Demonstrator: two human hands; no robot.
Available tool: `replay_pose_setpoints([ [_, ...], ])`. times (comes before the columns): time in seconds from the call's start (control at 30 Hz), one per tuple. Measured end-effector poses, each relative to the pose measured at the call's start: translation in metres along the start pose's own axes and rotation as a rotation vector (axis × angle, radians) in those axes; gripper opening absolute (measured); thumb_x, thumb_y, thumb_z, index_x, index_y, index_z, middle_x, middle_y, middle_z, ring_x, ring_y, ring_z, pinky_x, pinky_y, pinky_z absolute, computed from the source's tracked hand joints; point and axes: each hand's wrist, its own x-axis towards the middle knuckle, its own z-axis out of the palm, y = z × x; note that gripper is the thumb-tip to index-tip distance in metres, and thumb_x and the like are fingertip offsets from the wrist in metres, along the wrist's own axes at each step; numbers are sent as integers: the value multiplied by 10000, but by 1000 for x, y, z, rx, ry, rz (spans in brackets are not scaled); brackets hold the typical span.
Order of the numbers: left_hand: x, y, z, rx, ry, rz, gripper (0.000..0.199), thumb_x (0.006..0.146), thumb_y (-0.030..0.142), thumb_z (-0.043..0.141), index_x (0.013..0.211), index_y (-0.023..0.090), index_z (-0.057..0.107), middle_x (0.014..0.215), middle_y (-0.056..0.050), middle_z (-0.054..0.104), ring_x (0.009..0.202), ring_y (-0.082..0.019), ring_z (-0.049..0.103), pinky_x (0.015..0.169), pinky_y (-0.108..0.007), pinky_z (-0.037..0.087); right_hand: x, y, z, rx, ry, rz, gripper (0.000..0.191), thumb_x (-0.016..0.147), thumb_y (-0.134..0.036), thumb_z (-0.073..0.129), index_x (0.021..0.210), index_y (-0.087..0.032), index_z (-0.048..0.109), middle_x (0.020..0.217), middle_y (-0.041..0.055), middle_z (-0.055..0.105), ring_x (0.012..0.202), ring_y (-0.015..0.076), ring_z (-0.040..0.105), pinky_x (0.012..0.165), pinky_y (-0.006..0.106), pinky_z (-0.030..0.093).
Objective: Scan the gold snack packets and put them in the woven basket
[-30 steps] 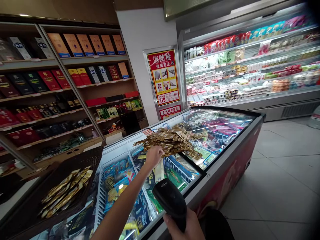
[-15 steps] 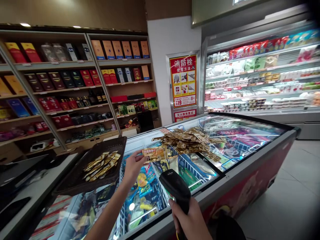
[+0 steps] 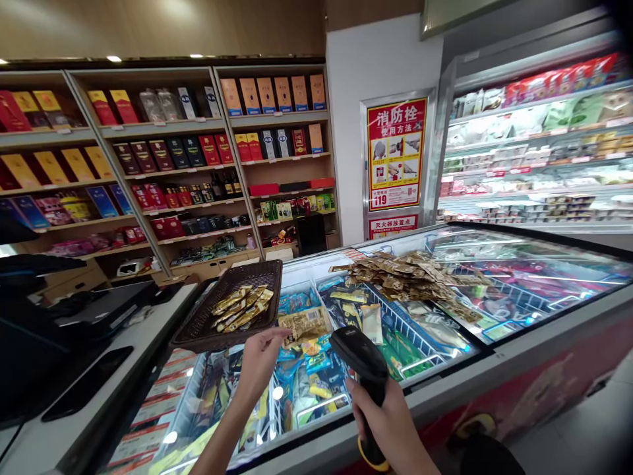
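Note:
My left hand (image 3: pixel 263 359) pinches the left end of a gold snack packet (image 3: pixel 305 325), held above the glass freezer top with its barcode side showing. A black handheld scanner (image 3: pixel 360 359) is gripped in my right hand (image 3: pixel 383 419), its head just right of and below the packet. To the left, a dark woven basket (image 3: pixel 198 324) holds several gold packets (image 3: pixel 242 308). Beyond the scanner, a large pile of similar gold packets (image 3: pixel 410 274) lies on the freezer's glass.
The chest freezer (image 3: pixel 445 389) spans the front, full of bagged goods. At left stands a counter (image 3: pixel 148 316) with a black phone-like slab (image 3: pixel 89 382). Shelves of boxes (image 3: pixel 178 155), a red poster (image 3: pixel 395 155) and an open refrigerated case (image 3: pixel 534 152) line the back.
The packet in my left hand has turned over, from its printed front to its barcode side. The whole view has swung left, so the scene sits further right.

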Motion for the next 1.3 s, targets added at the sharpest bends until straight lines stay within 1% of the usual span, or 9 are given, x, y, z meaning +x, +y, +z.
replay_pose_setpoints([
  [0.13,1,-6,0,-110,33,-2,389,676,524,742,831,177,827,876,-108,812,860,-299,767,775,-359,609,5,-10,6,22,-61,-12,593,744,-719,762,899,-162,629,480,-72,496,358,104,431,376,233,383],
  [0.2,3,-13,3,-110,56,22,378,657,533,779,818,194,822,892,-106,815,872,-304,775,831,-386,622,9,-13,9,9,-76,-19,573,762,-701,750,914,-164,623,492,-71,507,348,103,434,370,232,376],
  [0.37,5,-26,7,26,220,236,248,781,453,688,832,256,828,962,-62,815,906,-272,773,893,-396,627,17,-25,13,-100,-125,-13,488,806,-637,731,871,-169,608,481,-77,489,340,114,464,368,235,382],
  [0.43,5,-26,8,22,270,270,245,785,441,678,838,257,830,977,-59,814,913,-267,773,899,-393,629,19,-32,14,-118,-130,-36,467,822,-621,718,865,-169,608,501,-78,484,347,112,468,370,234,378],
  [0.53,8,-24,8,-53,317,231,258,751,464,714,830,244,823,939,-57,813,877,-266,775,875,-384,640,22,-40,15,-141,-170,-49,440,844,-598,703,853,-168,607,528,-71,493,363,110,476,386,240,392],
  [0.63,14,-23,8,-134,299,167,265,718,473,748,815,234,810,884,-53,812,863,-271,777,870,-384,642,24,-42,17,-164,-213,-46,422,867,-585,686,839,-173,599,507,-77,472,365,111,475,404,242,407],
  [0.97,17,-33,9,-196,271,100,284,697,472,763,805,211,796,872,-66,814,881,-275,782,894,-390,634,25,-33,19,-181,-183,-84,430,859,-613,667,775,-199,587,432,-77,437,337,120,434,387,246,351],
  [1.13,14,-32,10,-202,264,71,291,693,467,757,806,201,792,871,-72,813,883,-272,779,890,-384,627,23,-34,16,-174,-173,-29,427,852,-602,683,825,-182,612,440,-79,444,349,113,423,395,245,354],
  [1.3,24,-35,-9,-231,311,-18,342,654,470,785,829,177,801,875,-84,810,889,-273,764,854,-368,612,18,-35,11,-161,-175,-6,439,852,-600,678,900,-167,622,423,-90,437,343,115,417,394,247,356],
])
